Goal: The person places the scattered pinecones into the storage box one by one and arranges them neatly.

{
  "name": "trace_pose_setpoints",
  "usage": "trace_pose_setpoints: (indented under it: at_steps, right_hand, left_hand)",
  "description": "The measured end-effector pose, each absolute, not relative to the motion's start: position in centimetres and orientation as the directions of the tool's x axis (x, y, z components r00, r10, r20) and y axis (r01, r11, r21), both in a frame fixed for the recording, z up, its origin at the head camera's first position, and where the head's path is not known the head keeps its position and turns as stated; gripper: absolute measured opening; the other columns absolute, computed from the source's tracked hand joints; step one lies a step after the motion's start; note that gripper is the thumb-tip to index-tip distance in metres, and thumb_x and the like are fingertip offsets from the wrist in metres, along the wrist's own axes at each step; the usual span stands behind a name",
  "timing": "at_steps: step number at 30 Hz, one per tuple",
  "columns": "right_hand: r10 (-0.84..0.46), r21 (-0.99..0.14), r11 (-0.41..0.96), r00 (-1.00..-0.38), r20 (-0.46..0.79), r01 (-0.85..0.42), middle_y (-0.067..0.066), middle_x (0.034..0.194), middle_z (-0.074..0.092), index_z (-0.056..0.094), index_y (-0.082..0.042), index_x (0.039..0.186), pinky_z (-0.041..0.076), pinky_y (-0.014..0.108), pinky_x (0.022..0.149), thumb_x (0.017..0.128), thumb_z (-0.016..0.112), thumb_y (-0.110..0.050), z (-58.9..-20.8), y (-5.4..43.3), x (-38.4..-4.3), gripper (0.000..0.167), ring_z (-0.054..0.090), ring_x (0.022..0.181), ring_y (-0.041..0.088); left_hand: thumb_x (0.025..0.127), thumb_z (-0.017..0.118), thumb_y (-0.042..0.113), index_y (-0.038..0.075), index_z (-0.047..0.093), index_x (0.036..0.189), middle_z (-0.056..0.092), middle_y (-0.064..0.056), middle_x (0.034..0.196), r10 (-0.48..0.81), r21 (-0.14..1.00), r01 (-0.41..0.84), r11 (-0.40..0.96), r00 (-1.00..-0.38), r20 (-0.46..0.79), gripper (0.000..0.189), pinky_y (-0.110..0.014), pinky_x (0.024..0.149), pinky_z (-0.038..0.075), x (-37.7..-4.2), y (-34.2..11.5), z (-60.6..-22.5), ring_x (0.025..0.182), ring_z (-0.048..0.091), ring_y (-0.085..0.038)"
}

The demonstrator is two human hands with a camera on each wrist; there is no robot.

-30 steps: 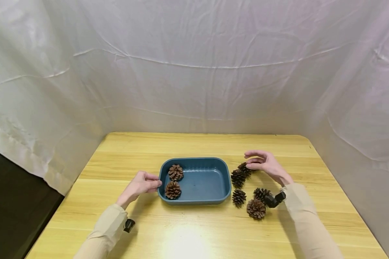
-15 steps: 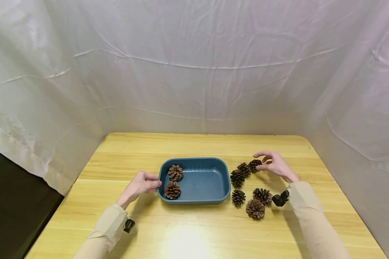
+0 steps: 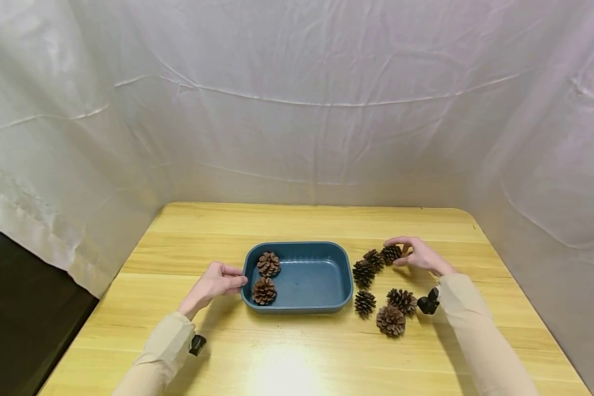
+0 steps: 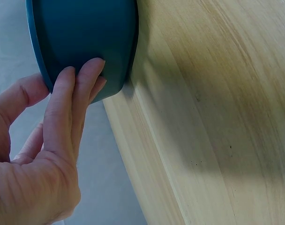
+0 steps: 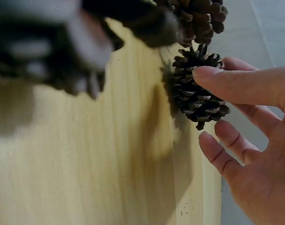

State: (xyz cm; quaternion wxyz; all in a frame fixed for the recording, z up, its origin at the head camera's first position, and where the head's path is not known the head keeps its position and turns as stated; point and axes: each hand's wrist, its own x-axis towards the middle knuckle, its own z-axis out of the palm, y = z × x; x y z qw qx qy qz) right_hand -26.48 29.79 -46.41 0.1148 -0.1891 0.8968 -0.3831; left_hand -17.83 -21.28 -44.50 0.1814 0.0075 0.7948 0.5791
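Note:
My left hand (image 3: 215, 285) holds the left end of a blue rectangular tray (image 3: 297, 309); in the left wrist view, fingers (image 4: 63, 105) lie along its outer wall, close under the rim. Two brown pinecones, one at the back (image 3: 268, 264) and one in front (image 3: 264, 291), sit in the tray's left end. To the right of the tray, my right hand (image 3: 419, 257) grips a dark pinecone (image 3: 389, 254) at the far end of a short row. The right wrist view shows the thumb across this pinecone (image 5: 191, 96), a finger behind it, and the other fingers spread below.
Beside the tray's right end lie more pinecones: two in the row (image 3: 363, 273), a small one (image 3: 364, 303), and a touching pair (image 3: 391, 320) nearer the front. All stand on a wooden table (image 3: 297, 223). A pale curtain (image 3: 297, 137) hangs around its back and sides.
My right hand first moved right over the row of pinecones, then came down and closed its thumb and finger around the end one. The left hand and tray have stayed put.

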Motion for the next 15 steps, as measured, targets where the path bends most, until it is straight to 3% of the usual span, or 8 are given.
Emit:
trace_pose_setpoints:
  at_steps: [5,15]
  right_hand:
    - [-0.434,-0.714,0.646,-0.899,-0.052,-0.27,0.02,0.095,0.058,0.057,0.006,0.133,0.044,0.021,0.061,0.078,0.075,0.006,-46.65,29.73,-26.69,0.058,0.046,0.078,0.017]
    - [-0.447,-0.664,0.673,-0.894,-0.012,-0.327,0.03,0.125,0.061,0.06,0.007,0.128,0.042,0.02,0.064,0.075,0.08,0.002,-47.31,29.69,-27.1,0.056,0.046,0.079,0.017]
  left_hand:
    - [0.094,0.064,0.0,-0.021,0.058,0.123,0.071,-0.032,0.111,0.218,0.92,-0.2,0.337,-0.934,-0.283,0.036,-0.04,0.086,0.064,-17.88,-21.27,-44.48,0.09,0.076,-0.022]
    - [0.094,0.064,0.0,-0.022,0.058,0.123,0.072,-0.031,0.111,0.22,0.922,-0.211,0.323,-0.931,-0.29,0.036,-0.037,0.085,0.065,-17.94,-21.29,-44.48,0.089,0.076,-0.02]
